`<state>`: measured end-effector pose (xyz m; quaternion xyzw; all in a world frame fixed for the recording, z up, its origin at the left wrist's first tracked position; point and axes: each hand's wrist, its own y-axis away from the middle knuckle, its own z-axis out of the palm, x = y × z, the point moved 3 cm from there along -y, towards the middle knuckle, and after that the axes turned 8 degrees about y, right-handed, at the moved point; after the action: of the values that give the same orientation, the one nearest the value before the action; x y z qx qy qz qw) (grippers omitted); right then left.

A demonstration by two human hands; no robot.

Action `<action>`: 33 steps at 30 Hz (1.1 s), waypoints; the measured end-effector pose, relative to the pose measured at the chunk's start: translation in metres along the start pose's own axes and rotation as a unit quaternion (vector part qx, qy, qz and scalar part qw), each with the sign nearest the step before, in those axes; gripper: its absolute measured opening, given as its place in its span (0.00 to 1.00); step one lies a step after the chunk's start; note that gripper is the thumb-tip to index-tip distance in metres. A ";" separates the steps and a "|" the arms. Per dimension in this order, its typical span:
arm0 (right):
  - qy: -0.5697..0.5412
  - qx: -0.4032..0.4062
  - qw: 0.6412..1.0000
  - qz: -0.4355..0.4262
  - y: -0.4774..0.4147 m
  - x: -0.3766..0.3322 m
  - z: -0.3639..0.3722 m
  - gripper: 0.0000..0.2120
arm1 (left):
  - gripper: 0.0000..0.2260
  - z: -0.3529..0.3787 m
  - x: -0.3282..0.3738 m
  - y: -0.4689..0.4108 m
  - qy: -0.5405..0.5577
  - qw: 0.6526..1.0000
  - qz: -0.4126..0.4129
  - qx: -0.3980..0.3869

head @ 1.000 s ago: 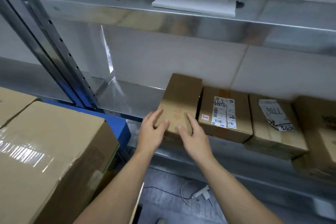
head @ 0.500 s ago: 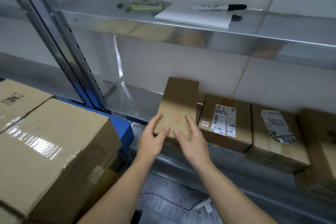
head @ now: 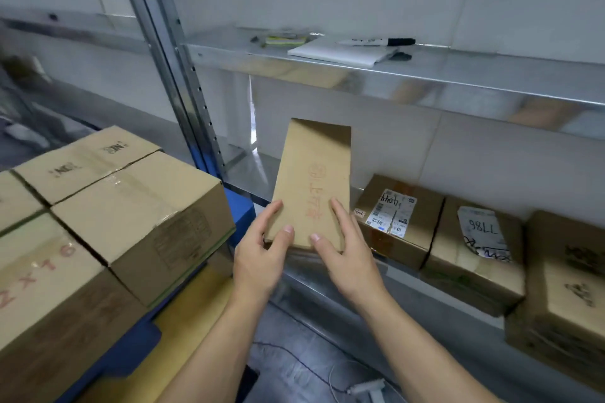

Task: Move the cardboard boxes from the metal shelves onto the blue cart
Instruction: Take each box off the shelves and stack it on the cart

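The blue cart (head: 244, 216), at the left of the frame, already carries stacked cartons (head: 140, 206). On the lower metal shelf (head: 242, 170) the other boxes (head: 399, 222) stay in their row at right. The narrow box (head: 314, 180), flat in that row a second ago, now tilts up at centre, its far end off the shelf. The left hand (head: 262, 258) and right hand (head: 347, 258) grip its near end, fingers round the edges and thumbs on top. The lift has begun, and I judge the carry left to the cart comes next.

A narrow box (head: 311, 186) is found at the lower shelf's (head: 248, 170) left end, three boxes (head: 471, 239) being lined to its right; left of the shelf, stacked boxes (head: 131, 206) are carried on the cart (head: 244, 211).
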<state>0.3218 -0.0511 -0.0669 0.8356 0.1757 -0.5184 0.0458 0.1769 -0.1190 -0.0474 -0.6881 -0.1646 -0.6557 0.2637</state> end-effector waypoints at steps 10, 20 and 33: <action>-0.075 -0.060 0.986 -0.133 0.026 -0.074 0.009 0.32 | 0.19 -0.046 0.064 0.054 -0.005 0.984 0.111 0.141; -0.113 -0.145 0.960 -0.211 0.034 -0.155 0.069 0.30 | 0.19 -0.125 0.102 0.069 -0.043 0.952 0.147 0.265; -0.114 -0.252 0.927 -0.253 0.044 -0.241 0.205 0.30 | 0.19 -0.266 0.115 0.067 -0.093 0.911 0.130 0.379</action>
<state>0.0660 -0.2050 0.0473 0.6595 0.4996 -0.5434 0.1422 0.0080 -0.3403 0.0566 -0.6094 -0.3335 -0.4366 0.5717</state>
